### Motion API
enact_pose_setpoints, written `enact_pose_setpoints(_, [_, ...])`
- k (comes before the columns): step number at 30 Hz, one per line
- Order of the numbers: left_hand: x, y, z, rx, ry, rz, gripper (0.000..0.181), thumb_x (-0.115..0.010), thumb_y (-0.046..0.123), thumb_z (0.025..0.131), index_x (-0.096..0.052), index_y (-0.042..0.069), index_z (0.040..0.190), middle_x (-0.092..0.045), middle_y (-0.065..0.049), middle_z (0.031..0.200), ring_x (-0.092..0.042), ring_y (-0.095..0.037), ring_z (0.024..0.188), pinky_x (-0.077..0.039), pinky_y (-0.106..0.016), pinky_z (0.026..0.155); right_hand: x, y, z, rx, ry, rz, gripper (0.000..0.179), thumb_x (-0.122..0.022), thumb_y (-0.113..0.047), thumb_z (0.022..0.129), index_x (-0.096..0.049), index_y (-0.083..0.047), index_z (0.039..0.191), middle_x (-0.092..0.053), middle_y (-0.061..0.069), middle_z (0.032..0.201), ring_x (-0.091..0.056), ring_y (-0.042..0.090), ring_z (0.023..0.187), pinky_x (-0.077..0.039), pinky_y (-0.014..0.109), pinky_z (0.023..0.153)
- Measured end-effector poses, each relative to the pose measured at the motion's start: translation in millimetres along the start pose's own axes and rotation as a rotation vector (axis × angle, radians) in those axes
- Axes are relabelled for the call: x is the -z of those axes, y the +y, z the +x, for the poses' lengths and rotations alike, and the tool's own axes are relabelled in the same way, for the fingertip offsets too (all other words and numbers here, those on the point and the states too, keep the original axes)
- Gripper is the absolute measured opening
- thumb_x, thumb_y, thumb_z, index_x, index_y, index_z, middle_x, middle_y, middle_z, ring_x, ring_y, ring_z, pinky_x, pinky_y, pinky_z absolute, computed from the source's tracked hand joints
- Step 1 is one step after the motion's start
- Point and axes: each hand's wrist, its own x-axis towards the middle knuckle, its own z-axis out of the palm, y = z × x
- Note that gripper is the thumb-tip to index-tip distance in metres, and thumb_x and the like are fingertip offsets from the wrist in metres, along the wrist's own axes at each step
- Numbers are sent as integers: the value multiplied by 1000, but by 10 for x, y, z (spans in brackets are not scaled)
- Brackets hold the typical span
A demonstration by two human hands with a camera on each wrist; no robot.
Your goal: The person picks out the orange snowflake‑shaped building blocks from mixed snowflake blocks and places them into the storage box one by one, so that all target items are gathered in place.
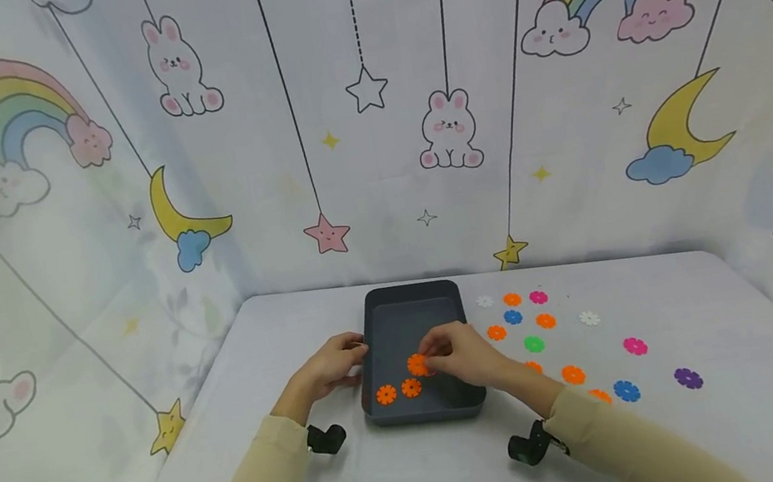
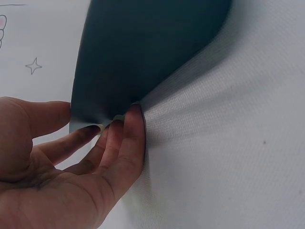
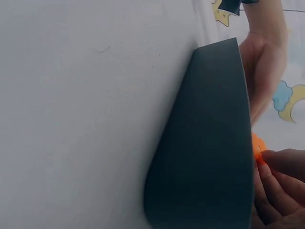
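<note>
A dark grey rectangular tray (image 1: 410, 317) lies on the white-covered table. My left hand (image 1: 330, 365) holds its left side; in the left wrist view, the thumb lies at the rim and the fingertips (image 2: 135, 112) rest against the outer wall. Above the tray's inside, my right hand (image 1: 465, 355) pinches an orange flower-shaped disc (image 1: 417, 365) between thumb and fingers. Two more such orange discs, one on the left (image 1: 386, 394) and one beside it (image 1: 411, 388), lie on the tray floor. The tray wall (image 3: 205, 138) hides part of the right hand in the right wrist view.
Right of the tray, several flower-shaped discs are scattered: orange (image 1: 546, 321), blue (image 1: 626, 391), green (image 1: 534, 344), pink (image 1: 634, 346), white (image 1: 589, 318) and purple (image 1: 688, 378). Some are partly behind the right forearm. A patterned curtain (image 1: 254, 169) stands behind the table.
</note>
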Motion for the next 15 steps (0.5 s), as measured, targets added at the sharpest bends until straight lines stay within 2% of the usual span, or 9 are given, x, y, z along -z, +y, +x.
enact_pose_setpoints(6, [6, 3, 4, 2, -6, 2, 47, -49, 14, 108, -40, -4, 151, -50, -23, 147, -55, -37, 130, -55, -49, 97, -157, 3, 116, -26, 21, -6, 11, -72, -2, 93, -74, -4, 103, -72, 2, 91, -66, 12, 77, -56, 24, 69])
enact_pose_setpoints(15, [15, -9, 27, 12, -10, 1, 48, -49, 15, 108, -39, -3, 152, -50, -23, 148, -53, -37, 133, -54, -48, 99, -347, -12, 253, -16, 42, -80, 12, -72, -2, 92, -74, -3, 103, -73, 2, 91, -65, 12, 80, -57, 27, 73])
